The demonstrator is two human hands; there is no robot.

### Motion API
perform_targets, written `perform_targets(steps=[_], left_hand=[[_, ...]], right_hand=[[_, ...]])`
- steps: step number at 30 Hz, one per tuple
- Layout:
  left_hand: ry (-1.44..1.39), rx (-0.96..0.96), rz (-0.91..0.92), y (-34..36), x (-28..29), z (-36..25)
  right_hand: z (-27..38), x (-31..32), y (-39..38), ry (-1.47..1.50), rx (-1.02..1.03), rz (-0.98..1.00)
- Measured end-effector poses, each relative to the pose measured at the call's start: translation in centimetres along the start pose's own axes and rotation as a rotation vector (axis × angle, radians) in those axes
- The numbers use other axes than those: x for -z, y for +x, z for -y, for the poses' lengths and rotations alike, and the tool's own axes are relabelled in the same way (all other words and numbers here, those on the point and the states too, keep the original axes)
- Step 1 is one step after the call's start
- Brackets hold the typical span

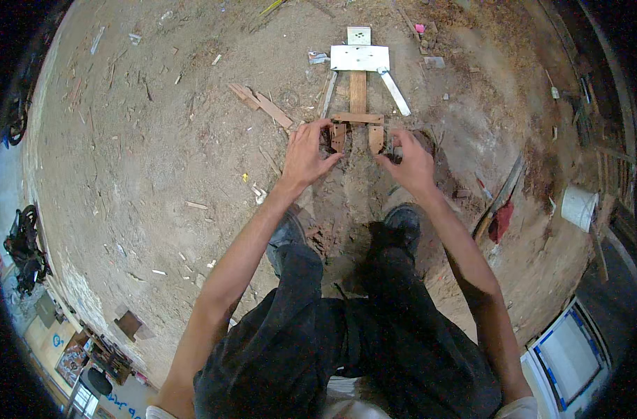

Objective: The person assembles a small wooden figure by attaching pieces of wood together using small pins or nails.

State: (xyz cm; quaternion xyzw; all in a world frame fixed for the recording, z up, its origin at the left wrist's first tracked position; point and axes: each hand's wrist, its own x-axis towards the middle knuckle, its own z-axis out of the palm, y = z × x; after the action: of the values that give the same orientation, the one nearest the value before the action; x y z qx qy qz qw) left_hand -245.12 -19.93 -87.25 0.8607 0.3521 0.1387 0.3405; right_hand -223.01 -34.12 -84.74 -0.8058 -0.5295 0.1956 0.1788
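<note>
My left hand [311, 153] spans a short wooden block [339, 139] with dark holes, thumb at its lower end, fingertips at its upper corner. My right hand [408, 160] is beside a similar block [376, 140], fingers apart, thumb by its lower end. A wooden crosspiece [358, 119] lies just above both blocks, at the foot of an upright plank [358, 91]. That plank reaches a white board [360, 58] with a small square piece [359, 35] above it and angled white strips [394, 92] [329, 93] at either side, all laid out on the dirt.
Loose wood scraps [259, 103] lie left of the pieces. A long blade-like tool [503, 188] and red cloth [500, 222] lie right. A white bucket [579, 208] is farther right, a motorcycle [26, 248] far left. My shoes [400, 227] stand below my hands among debris.
</note>
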Motion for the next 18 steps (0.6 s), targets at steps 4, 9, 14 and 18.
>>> perform_targets(steps=[4,9,14,18], left_hand=[[-0.002,-0.034,-0.022,0.1,0.0,0.1],[0.012,-0.025,-0.02,-0.2,0.0,0.4],[-0.001,-0.051,-0.032,-0.1,-0.3,0.5],[-0.007,-0.056,-0.016,0.0,0.0,0.3]], right_hand=[[-0.7,0.2,-0.5,0.043,-0.013,-0.031],[-0.9,0.4,-0.5,0.053,-0.048,0.005],[-1.3,0.0,-0.6,0.049,-0.016,-0.036],[-1.3,-0.1,-0.5,0.057,0.011,-0.054]])
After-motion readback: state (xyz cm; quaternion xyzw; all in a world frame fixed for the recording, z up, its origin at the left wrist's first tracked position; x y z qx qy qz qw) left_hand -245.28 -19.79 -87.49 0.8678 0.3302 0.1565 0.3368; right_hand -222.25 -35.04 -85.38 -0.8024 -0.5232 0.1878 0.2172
